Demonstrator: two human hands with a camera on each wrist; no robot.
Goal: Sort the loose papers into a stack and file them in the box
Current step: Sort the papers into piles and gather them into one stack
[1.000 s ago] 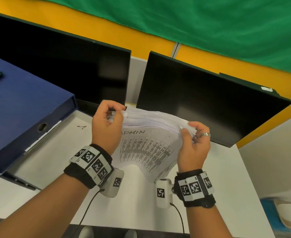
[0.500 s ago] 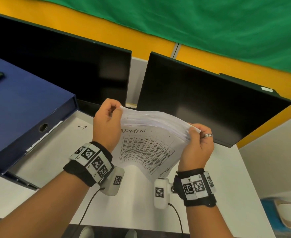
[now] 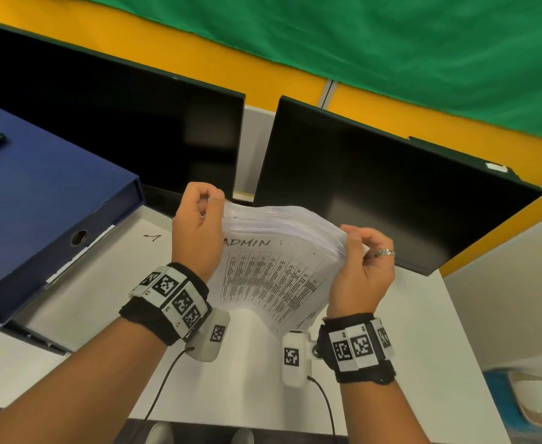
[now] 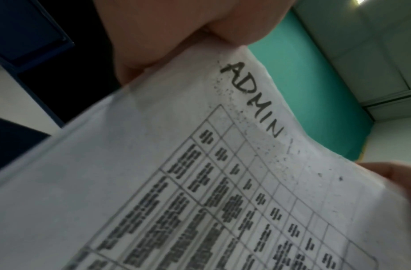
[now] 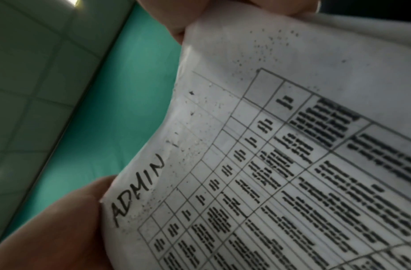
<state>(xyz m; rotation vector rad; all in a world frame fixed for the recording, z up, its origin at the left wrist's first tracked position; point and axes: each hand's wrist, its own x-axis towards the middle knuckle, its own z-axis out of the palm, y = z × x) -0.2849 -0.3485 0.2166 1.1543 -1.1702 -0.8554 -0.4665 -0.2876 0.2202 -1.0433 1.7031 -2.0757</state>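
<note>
I hold a thick stack of white papers (image 3: 272, 277) upright over the desk, in front of the monitors. Its front sheet carries a printed table and the handwritten word ADMIN. My left hand (image 3: 210, 203) pinches the stack's top left corner with curled fingers. At the top right corner my right hand (image 3: 356, 241), with a ring on one finger, grips the edge, thumb in front. The top edge arches between the hands. The left wrist view shows the front sheet (image 4: 222, 173) close up, and so does the right wrist view (image 5: 292, 155). A blue box file (image 3: 45, 200) lies at the left.
Two dark monitors (image 3: 119, 123) (image 3: 375, 187) stand close behind the stack. A pale sheet or panel (image 3: 103, 283) marked with a handwritten stroke lies beside the blue file. The white desk (image 3: 247, 379) ends at the right, where a lower surface (image 3: 535, 402) shows.
The stack's top edge has bowed upward and its sheets have fanned out a little. My right thumb has slid onto the right edge, and my left fingers have shifted at the corner.
</note>
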